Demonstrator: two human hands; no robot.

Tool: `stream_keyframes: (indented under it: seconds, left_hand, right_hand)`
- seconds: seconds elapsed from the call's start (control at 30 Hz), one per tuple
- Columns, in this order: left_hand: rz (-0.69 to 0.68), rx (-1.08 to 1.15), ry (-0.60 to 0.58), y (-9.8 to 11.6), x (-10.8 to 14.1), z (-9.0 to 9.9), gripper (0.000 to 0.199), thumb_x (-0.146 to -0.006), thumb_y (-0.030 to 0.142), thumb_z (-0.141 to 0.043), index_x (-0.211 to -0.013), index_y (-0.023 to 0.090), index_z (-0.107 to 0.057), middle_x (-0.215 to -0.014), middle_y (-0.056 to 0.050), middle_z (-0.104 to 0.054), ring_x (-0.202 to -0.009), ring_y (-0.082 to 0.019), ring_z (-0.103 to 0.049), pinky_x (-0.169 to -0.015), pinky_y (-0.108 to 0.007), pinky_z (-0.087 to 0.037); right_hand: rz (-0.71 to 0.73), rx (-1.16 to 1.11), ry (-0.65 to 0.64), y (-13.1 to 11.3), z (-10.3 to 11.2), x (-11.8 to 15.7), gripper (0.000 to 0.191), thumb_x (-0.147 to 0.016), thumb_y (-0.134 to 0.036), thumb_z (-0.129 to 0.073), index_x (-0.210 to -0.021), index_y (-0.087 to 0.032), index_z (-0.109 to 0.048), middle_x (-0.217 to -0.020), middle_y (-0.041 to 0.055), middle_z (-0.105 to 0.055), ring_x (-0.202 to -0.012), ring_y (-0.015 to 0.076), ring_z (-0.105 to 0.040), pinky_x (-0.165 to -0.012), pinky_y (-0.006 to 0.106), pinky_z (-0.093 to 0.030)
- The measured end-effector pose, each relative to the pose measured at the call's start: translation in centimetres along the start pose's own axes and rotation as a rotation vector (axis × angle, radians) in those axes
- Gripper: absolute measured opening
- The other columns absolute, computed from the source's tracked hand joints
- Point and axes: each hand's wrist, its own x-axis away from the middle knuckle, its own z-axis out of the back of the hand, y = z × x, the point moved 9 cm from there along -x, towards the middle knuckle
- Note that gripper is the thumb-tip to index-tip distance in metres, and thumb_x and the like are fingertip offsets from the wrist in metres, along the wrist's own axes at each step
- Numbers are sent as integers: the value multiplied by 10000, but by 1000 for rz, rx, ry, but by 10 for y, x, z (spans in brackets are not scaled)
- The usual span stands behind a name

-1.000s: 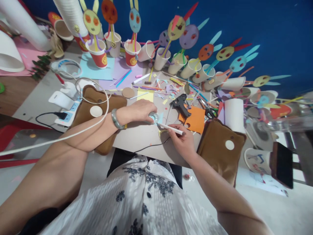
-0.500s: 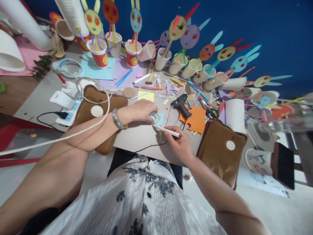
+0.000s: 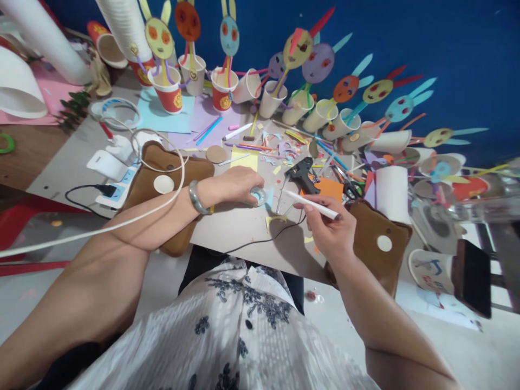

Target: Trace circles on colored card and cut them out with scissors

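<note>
My left hand (image 3: 242, 184), with a bracelet at the wrist, lies low over the table. Its fingers are closed round a clear ring (image 3: 258, 196) that looks like a roll of tape, resting on a light blue paper piece (image 3: 268, 198). In a writing grip, my right hand (image 3: 331, 225) holds a white marker pen (image 3: 312, 206), raised above the table with its tip toward the left hand. Close to that tip stands a black glue gun (image 3: 303, 174). A yellow paper scrap (image 3: 274, 222) and a black cord (image 3: 266, 241) lie between the hands.
Paper cups with rabbit-faced figures (image 3: 230, 38) line the back by the blue wall. Brown cushions (image 3: 376, 238) lie at both sides. Paper scraps, orange paper (image 3: 329, 188) and scissors (image 3: 353, 189) cover the middle. A white cable (image 3: 158, 203) crosses my left arm near a power strip (image 3: 116, 189).
My right hand has moved right and away from the left hand, carrying the marker pen. The yellow scrap shows more fully. My left hand stays on the clear ring.
</note>
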Motion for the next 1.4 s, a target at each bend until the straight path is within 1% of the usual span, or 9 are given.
stream_keyframes:
  seconds: [0.07,0.13,0.23,0.37,0.47,0.63,0.83,1.1,1.4]
  left_hand:
    - [14,-8,-2,-1,0,0,377,-842,402,-712,-1144,178,-743,-1052,-108,-761,-962,-259,-669,-704,-310,-342]
    - [25,-12,-3,-1,1,1,391,-842,407,-714,-1159,178,-740,-1049,-111,-764,-957,-263,-675,-704,-309,-347]
    - [20,1,3,2,4,5,363,-841,395,-716,-1127,174,-748,-1004,-108,-767,-917,-251,-676,-695,-299,-353]
    - [25,60,8,5,7,11,319,-846,384,-711,-1074,166,-755,-932,-102,-763,-832,-224,-661,-673,-287,-346]
    - [54,77,-16,5,7,10,332,-837,391,-712,-1078,166,-753,-903,-96,-758,-802,-220,-651,-653,-286,-331]
    - [61,77,-29,5,7,11,347,-838,383,-708,-1105,163,-744,-883,-85,-745,-785,-205,-638,-649,-280,-328]
    - [43,99,-41,5,7,11,360,-845,389,-707,-1119,157,-731,-898,-84,-740,-801,-203,-634,-645,-275,-318]
    - [58,102,-44,2,5,7,427,-828,389,-716,-1194,169,-724,-1015,-107,-766,-912,-249,-672,-733,-288,-394]
    - [56,73,-47,3,4,6,484,-842,389,-716,-1283,189,-700,-1017,-105,-758,-945,-258,-681,-754,-296,-413]
  right_hand:
    - [49,-6,-47,-4,-7,-5,317,-992,-433,-591,-1232,-249,-687,-920,53,-798,-473,119,-507,-489,301,-455]
    - [91,34,-120,-9,-18,-9,311,-1013,-403,-555,-1269,-270,-670,-945,49,-797,-516,138,-571,-521,315,-492]
    - [198,156,-219,-17,-38,-16,275,-971,-347,-614,-1227,-274,-682,-970,57,-795,-777,220,-710,-655,356,-558]
    - [294,317,-264,-18,-60,-27,408,-869,-311,-711,-1269,-264,-644,-1018,74,-793,-1046,324,-666,-823,455,-555]
    - [293,417,-282,-11,-72,-35,503,-810,-315,-751,-1290,-252,-616,-1051,78,-784,-1041,352,-640,-883,503,-509]
    - [275,497,-285,-5,-81,-40,539,-774,-349,-765,-1277,-238,-606,-1107,105,-749,-1023,369,-630,-883,498,-463]
    - [263,463,-298,-6,-84,-39,538,-783,-350,-746,-1282,-235,-583,-1115,104,-755,-1056,375,-640,-916,507,-439]
    - [258,447,-329,-6,-86,-40,535,-791,-383,-757,-1273,-241,-576,-1123,115,-765,-1106,384,-668,-935,527,-439]
    - [234,408,-324,-3,-88,-43,525,-764,-333,-775,-1243,-243,-577,-1102,104,-769,-1004,351,-707,-941,521,-437]
